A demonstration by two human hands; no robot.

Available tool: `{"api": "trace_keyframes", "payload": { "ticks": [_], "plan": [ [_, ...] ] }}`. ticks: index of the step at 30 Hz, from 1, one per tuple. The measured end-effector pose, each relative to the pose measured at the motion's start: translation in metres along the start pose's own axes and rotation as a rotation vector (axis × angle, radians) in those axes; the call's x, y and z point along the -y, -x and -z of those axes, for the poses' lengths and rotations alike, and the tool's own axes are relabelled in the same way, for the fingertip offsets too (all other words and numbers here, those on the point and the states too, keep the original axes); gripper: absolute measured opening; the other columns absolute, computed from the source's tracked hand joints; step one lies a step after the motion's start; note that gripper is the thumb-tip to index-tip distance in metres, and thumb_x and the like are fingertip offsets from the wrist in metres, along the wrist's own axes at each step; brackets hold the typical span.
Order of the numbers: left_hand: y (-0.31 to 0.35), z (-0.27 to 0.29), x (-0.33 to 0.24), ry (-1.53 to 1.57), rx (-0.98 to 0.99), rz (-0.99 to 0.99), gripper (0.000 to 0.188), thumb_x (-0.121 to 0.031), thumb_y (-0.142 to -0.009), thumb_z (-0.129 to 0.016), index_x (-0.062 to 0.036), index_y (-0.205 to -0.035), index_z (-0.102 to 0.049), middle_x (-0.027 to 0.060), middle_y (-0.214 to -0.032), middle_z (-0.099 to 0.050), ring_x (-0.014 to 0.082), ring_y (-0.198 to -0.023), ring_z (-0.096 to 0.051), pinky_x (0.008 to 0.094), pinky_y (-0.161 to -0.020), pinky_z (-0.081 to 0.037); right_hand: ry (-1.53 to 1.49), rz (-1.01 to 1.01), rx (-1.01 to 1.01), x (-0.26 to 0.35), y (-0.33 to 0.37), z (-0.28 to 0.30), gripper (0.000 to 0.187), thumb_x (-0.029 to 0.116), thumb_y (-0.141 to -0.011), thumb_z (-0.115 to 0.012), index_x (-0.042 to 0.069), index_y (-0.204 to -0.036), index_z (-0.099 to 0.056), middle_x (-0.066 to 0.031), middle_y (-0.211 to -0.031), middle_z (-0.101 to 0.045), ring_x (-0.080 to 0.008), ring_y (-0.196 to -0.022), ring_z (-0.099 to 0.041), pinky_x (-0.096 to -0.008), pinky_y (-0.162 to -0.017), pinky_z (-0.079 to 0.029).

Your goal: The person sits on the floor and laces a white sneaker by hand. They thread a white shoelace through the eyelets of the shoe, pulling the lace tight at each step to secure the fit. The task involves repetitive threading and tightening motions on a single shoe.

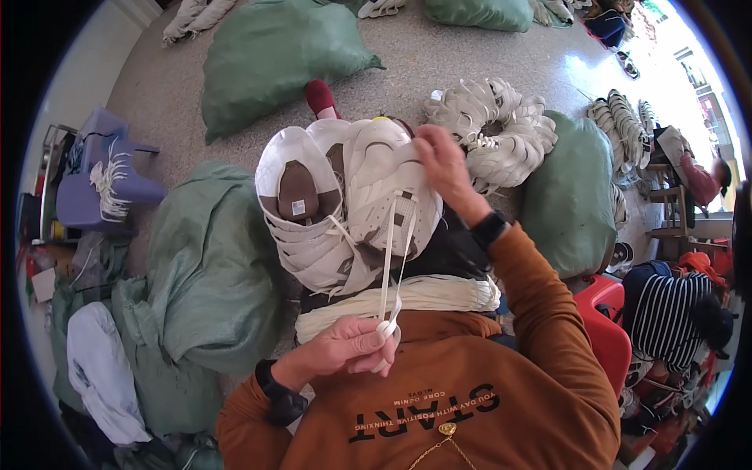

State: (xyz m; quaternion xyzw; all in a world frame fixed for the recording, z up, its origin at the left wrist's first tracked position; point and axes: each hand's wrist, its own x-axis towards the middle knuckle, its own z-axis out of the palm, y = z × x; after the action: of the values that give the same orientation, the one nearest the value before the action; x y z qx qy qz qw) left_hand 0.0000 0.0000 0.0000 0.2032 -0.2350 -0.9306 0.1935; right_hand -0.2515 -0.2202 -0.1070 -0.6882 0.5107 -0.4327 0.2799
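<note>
We are holding the white shoe (392, 192) steady on our lap with the right hand (442, 164), fingers closed over its upper. The left hand (352, 345) is pinching the cream lace (389, 258), which we judge light, limp and best gripped near its ends.
</note>
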Motion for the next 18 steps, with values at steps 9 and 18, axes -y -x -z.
{"api": "trace_keyframes", "payload": {
  "ticks": [9,18],
  "plan": [
    [-0.001,-0.061,-0.069,-0.879,0.106,-0.762,0.026,-0.019,-0.105,-0.051,0.0024,-0.1,-0.064,0.0103,-0.086,-0.068,0.0305,-0.086,-0.069,0.0503,-0.104,-0.046,0.15,0.177,0.177,0.039,0.11,0.062,0.042,0.012,-0.087,-0.071,-0.001,-0.124,-0.056,-0.0211,-0.122,-0.058,-0.0385,-0.115,-0.057,-0.0427,-0.1,-0.047],
    [-0.005,-0.073,-0.054,-0.125,-0.062,-0.665,0.037,-0.03,-0.108,-0.046,-0.0004,-0.089,-0.058,-0.0017,-0.055,-0.044,0.0126,-0.049,-0.044,0.0391,-0.075,-0.05,0.361,0.275,0.288,0.029,0.112,0.021,0.079,0.03,-0.088,-0.069,-0.01,-0.145,-0.032,-0.0291,-0.146,-0.038,-0.0462,-0.136,-0.04,-0.0478,-0.116,-0.034]
  ]
}}
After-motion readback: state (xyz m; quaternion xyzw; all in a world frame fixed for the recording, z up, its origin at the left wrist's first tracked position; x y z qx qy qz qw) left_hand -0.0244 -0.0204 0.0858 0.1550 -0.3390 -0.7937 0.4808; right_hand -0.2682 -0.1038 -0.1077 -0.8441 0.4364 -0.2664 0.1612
